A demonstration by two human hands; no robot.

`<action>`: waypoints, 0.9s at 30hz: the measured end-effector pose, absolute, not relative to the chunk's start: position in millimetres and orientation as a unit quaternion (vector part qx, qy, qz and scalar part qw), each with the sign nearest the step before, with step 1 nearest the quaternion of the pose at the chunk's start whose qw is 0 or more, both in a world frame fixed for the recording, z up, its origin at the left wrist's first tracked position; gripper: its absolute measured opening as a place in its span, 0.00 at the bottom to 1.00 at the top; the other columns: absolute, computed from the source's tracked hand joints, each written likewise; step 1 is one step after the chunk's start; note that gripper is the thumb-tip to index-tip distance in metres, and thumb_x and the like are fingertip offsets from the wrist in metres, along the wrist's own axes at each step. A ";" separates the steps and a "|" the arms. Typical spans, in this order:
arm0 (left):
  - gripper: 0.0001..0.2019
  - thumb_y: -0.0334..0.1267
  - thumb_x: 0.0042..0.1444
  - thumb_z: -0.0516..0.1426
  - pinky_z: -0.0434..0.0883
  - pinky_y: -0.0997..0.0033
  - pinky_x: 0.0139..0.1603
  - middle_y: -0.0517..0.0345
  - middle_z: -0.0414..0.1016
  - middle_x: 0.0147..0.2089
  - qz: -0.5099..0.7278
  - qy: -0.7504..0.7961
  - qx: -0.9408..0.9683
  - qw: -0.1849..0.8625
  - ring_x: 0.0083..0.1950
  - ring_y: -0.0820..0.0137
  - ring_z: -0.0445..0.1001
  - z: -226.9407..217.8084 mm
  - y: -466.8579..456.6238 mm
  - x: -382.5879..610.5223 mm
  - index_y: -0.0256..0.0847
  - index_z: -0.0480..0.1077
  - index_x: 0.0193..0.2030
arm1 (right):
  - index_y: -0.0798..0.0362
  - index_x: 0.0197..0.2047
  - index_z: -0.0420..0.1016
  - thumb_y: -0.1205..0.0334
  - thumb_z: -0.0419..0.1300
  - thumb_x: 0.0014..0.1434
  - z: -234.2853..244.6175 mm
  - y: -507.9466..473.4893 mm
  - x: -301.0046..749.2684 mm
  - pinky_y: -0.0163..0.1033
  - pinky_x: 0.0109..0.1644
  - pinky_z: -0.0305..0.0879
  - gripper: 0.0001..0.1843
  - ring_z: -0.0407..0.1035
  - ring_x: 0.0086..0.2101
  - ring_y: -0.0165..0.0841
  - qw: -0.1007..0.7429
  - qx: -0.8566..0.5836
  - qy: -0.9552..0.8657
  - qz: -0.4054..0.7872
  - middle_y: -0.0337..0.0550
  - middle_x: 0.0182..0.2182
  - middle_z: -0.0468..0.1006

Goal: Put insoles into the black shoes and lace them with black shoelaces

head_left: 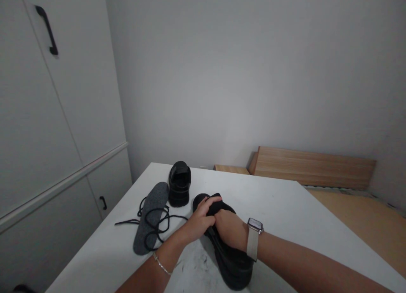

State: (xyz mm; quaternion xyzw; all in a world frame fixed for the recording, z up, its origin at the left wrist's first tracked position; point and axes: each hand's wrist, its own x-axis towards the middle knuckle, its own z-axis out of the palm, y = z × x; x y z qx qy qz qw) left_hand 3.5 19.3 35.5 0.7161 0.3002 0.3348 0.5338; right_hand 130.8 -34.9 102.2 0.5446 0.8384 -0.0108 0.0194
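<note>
A black shoe [233, 261] lies on its side on the white table [285, 208], toe toward the wall. My left hand [199, 221], with a thin bracelet on the wrist, grips the dark lining or insole at the shoe's opening, fingers curled. My right hand [230, 231], wearing a watch with a pale strap, reaches into the shoe with its fingers hidden inside. A second black shoe [179, 183] stands upright farther back. A grey insole [151, 216] lies flat to the left, with a loose black lace [158, 225] tangled over it.
White cabinet doors [47, 128] with black handles stand along the left. A plain wall rises behind the table. Wooden boards [314, 166] and a wooden surface [358, 216] lie beyond the table's right edge.
</note>
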 end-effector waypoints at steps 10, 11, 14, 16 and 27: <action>0.37 0.25 0.41 0.50 0.56 0.53 0.67 0.54 0.67 0.61 0.350 0.303 0.723 0.513 0.65 0.56 0.61 34.9 17.9 3.9 0.45 0.63 0.63 | 0.56 0.46 0.78 0.76 0.57 0.58 138.1 -34.9 153.1 0.42 0.39 0.74 0.15 0.79 0.38 0.43 0.179 0.443 0.878 0.011 0.52 0.41 0.82; 0.37 0.25 0.42 0.50 0.56 0.53 0.67 0.54 0.67 0.61 0.350 0.301 0.723 0.513 0.65 0.56 0.61 35.3 17.6 3.8 0.45 0.63 0.63 | 0.57 0.46 0.78 0.76 0.58 0.58 136.2 -35.4 154.1 0.41 0.39 0.74 0.15 0.79 0.39 0.43 0.190 0.433 0.881 0.012 0.53 0.41 0.82; 0.37 0.26 0.42 0.50 0.56 0.53 0.66 0.54 0.68 0.60 0.348 0.302 0.724 0.513 0.65 0.56 0.61 37.0 16.4 3.3 0.46 0.64 0.63 | 0.60 0.44 0.79 0.78 0.56 0.58 123.9 -36.7 152.3 0.42 0.41 0.74 0.14 0.77 0.43 0.44 0.209 0.416 0.885 0.020 0.55 0.42 0.82; 0.37 0.26 0.42 0.50 0.56 0.53 0.66 0.54 0.68 0.60 0.348 0.304 0.724 0.512 0.65 0.56 0.61 37.8 15.9 3.4 0.46 0.64 0.63 | 0.61 0.43 0.79 0.79 0.54 0.59 113.8 -36.9 148.9 0.42 0.41 0.73 0.14 0.77 0.43 0.44 0.212 0.416 0.884 0.029 0.56 0.42 0.82; 0.37 0.27 0.40 0.49 0.52 0.51 0.69 0.53 0.64 0.65 0.348 0.298 0.719 0.522 0.69 0.55 0.55 37.5 17.6 3.7 0.44 0.64 0.63 | 0.61 0.43 0.79 0.76 0.57 0.58 85.9 -30.7 147.3 0.42 0.41 0.72 0.12 0.77 0.39 0.42 0.157 0.440 0.883 0.049 0.54 0.39 0.82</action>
